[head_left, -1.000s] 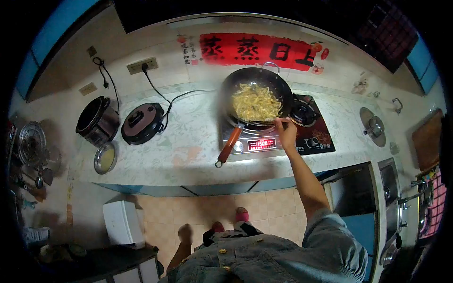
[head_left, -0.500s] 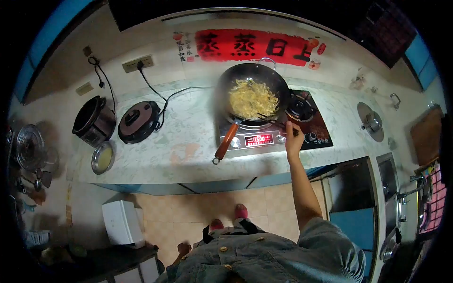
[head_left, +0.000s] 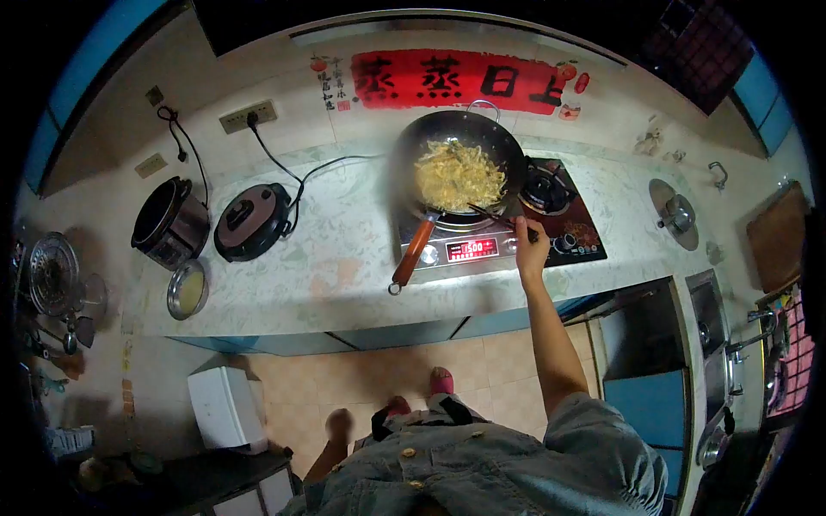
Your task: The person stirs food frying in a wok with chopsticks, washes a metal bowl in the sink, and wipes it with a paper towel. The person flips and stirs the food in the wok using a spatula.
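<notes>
My right hand (head_left: 532, 244) is closed around dark chopsticks (head_left: 495, 217), whose tips reach over the near rim of a black wok (head_left: 503, 146). Yellowish shredded food (head_left: 460, 176) lies in the wok. The wok's wooden handle (head_left: 415, 252) points toward me and nothing grips it. Beneath the wok is an induction cooker (head_left: 441, 251) with a lit red display. Low in the view, over the floor, my left hand (head_left: 340, 423) hangs beside my body, blurred, its fingers not clear.
An open pressure cooker pot (head_left: 172, 225), its lid (head_left: 253, 222) and a metal bowl (head_left: 187, 290) stand on the left of the counter. Right of the wok is a second burner (head_left: 548, 189). A pot lid (head_left: 678, 213) and a sink (head_left: 707, 318) are farther right.
The chopsticks have come into view in my right hand, which has moved slightly down from the wok's rim. My left hand dipped lower, then came up again. The view has shifted slightly.
</notes>
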Demonstrator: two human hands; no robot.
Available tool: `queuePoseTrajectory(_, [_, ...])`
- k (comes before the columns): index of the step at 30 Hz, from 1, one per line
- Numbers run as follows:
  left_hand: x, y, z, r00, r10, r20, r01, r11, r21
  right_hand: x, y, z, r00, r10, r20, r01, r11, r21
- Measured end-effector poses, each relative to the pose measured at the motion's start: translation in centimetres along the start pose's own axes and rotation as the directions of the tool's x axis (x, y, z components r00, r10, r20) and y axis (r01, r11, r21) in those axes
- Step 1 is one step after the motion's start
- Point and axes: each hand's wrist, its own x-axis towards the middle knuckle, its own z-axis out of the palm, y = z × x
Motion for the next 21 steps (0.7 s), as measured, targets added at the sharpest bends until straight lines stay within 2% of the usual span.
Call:
queuePoseTrajectory(3, [0.9,1.0,-0.9,0.998,0.022,-0.058,-0.021,0.999,0.033,0.0,0.2,0.1,1.000,0.007,-0.002,-0.007,0.999,0.041])
queuePoseTrajectory(6, [0.3,1.2,-1.4,0.999,0.007,0.050,-0.010,0.998,0.057,0.2,0.6,0.2,0.999,-0.037,-0.006,0.038,0.999,0.028])
queuePoseTrajectory(8, [-0.1,0.7,-0.9,0.994,-0.017,0.105,0.013,0.999,0.041,0.5,1.7,0.2,0.990,-0.137,-0.028,0.134,0.989,-0.067])
queuePoseTrajectory(9, [-0.6,0.3,-0.2,0.990,-0.029,0.135,0.024,0.999,0.036,0.4,1.2,0.1,0.990,-0.136,-0.028,0.134,0.989,-0.067])
queuePoseTrajectory(11, [-1.7,-0.8,1.1,0.979,-0.054,0.196,0.049,0.998,0.034,0.1,-0.4,-0.1,0.999,-0.032,-0.005,0.031,0.998,-0.046])
queuePoseTrajectory(14, [-3.6,-2.0,3.1,0.954,-0.093,0.284,0.079,0.995,0.059,0.2,0.4,-0.1,0.997,-0.080,-0.017,0.078,0.992,-0.101])
queuePoseTrajectory(18, [-4.9,-3.1,5.4,0.919,-0.118,0.377,0.077,0.990,0.122,0.2,-0.3,0.0,0.998,-0.064,-0.020,0.062,0.995,-0.077])
queuePoseTrajectory(21, [-4.8,-5.3,10.1,0.859,-0.121,0.498,0.249,0.948,-0.199,0.2,-0.6,0.0,0.997,-0.069,-0.024,0.068,0.996,-0.065])
